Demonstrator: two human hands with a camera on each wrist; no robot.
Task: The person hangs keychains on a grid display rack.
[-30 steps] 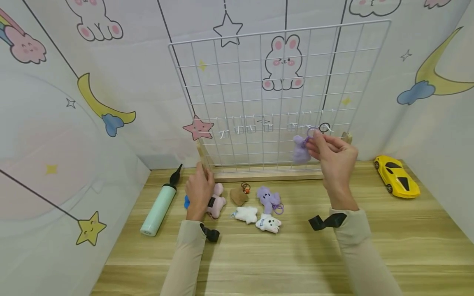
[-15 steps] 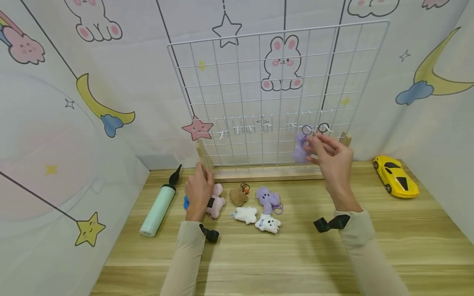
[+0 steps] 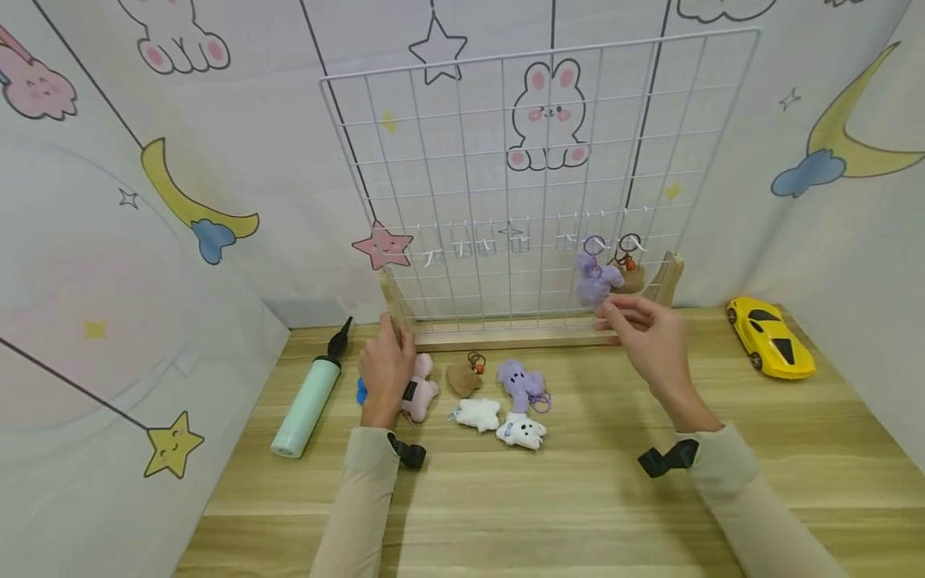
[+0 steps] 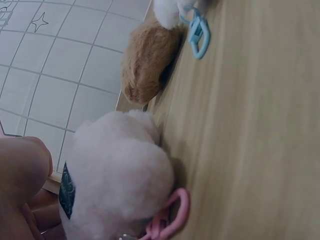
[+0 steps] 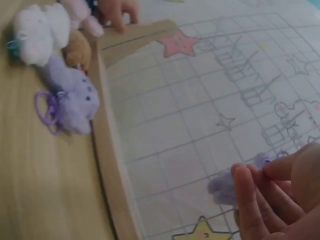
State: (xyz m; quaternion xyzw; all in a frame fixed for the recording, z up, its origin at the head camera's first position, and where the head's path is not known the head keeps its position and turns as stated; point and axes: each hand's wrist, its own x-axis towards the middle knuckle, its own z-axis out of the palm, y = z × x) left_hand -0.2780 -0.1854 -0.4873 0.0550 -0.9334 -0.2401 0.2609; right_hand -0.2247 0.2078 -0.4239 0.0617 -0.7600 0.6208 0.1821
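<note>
In the head view a purple plush keychain (image 3: 594, 282) hangs by its ring from a hook on the white wire grid (image 3: 484, 177). My right hand (image 3: 646, 337) is just below it, fingers loosely bent, fingertips at the plush's lower edge. Whether they touch it is unclear. Beside it hangs a brown plush keychain (image 3: 633, 278) on a dark ring. My left hand (image 3: 386, 365) grips the left end of the grid's wooden stand (image 3: 506, 333); its fingertips (image 5: 119, 22) show there in the right wrist view. A pink plush keychain (image 4: 117, 170) lies next to that hand.
On the table lie another brown plush (image 3: 462, 379), another purple plush (image 3: 519, 384) and two white ones (image 3: 477, 414). A blue thing (image 3: 362, 391) is partly hidden by the left hand. A mint-green pump (image 3: 309, 405) lies left; a yellow toy car (image 3: 771, 337) stands right. Several hooks (image 3: 462, 247) line the grid.
The purple plush's ring has gone onto the hook, and the plush now hangs there. My right hand has let go of the ring and moved down. The left hand stays on the stand.
</note>
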